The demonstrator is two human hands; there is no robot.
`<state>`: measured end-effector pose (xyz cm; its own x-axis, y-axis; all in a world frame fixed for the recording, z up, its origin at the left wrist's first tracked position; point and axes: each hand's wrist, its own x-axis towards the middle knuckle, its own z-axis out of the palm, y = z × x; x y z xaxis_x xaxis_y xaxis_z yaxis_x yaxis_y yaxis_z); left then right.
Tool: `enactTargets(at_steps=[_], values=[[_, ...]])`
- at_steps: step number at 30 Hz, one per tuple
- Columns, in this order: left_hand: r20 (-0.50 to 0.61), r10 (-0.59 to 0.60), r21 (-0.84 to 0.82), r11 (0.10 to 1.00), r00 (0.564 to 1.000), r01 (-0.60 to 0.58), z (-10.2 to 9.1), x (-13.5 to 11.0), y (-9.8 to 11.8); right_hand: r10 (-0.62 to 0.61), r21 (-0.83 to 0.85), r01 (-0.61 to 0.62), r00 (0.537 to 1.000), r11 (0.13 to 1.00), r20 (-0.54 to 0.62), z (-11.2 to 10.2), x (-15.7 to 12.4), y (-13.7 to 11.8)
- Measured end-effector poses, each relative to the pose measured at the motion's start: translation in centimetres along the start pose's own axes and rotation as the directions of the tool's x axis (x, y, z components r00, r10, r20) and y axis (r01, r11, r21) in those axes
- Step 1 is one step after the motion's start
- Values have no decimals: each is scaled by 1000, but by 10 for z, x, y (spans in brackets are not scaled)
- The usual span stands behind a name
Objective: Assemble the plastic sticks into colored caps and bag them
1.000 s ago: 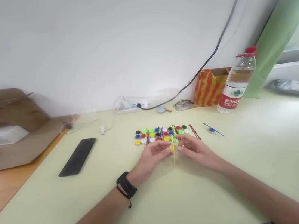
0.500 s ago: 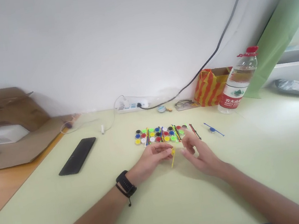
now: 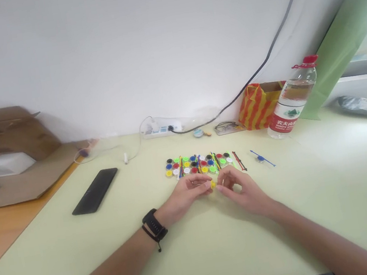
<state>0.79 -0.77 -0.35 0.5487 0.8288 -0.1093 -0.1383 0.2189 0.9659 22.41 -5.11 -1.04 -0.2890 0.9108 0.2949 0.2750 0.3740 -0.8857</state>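
My left hand (image 3: 187,194) is closed in a pinch around a small yellow plastic piece (image 3: 213,184). The thumb and index finger of my right hand (image 3: 242,188) close on the right edge of that same piece. Much of it is hidden by fingertips, and its thin stick cannot be made out. Just behind my hands lie rows of small round pieces with coloured caps (image 3: 188,171), with thin coloured sticks (image 3: 215,162) laid between the groups. To the right, a blue stick (image 3: 268,161) rests across a blue-capped round piece (image 3: 260,159).
A black phone-like slab (image 3: 95,191) lies to the left. Along the wall are a power strip (image 3: 158,131), eyeglasses (image 3: 226,126), a striped bag (image 3: 254,107) and a large water bottle (image 3: 287,109). An open cardboard box (image 3: 30,138) stands far left.
My right hand has moved left, and its fingertips now meet the yellow piece. The yellow stick that hung below the piece no longer shows. My left hand has hardly moved.
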Motion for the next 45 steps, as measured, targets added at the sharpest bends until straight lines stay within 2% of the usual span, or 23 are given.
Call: enactTargets(at_steps=[7,14,19,25,32,41,45], values=[[41,12,17,1000,999,-13,-1,0,0,16,-3,-16,1000,1000,27,1,0,3],[-16,39,-69,997,999,-40,-3,2,0,46,80,-43,998,996,-39,-2,0,0],[-43,63,-6,998,997,-63,-6,3,-3,89,170,-71,991,983,-97,-1,0,-5],[-60,60,-36,997,996,-62,-7,4,-3,96,120,-104,993,987,76,-10,3,-3],[-36,68,16,998,997,-68,-4,4,-5,121,201,-104,990,974,-74,-7,5,-2],[25,79,80,993,997,-81,-6,2,-5,80,123,-81,997,989,12,0,4,3],[-5,68,69,995,998,-68,-5,2,-5,72,127,-71,997,989,-1,0,3,3]])
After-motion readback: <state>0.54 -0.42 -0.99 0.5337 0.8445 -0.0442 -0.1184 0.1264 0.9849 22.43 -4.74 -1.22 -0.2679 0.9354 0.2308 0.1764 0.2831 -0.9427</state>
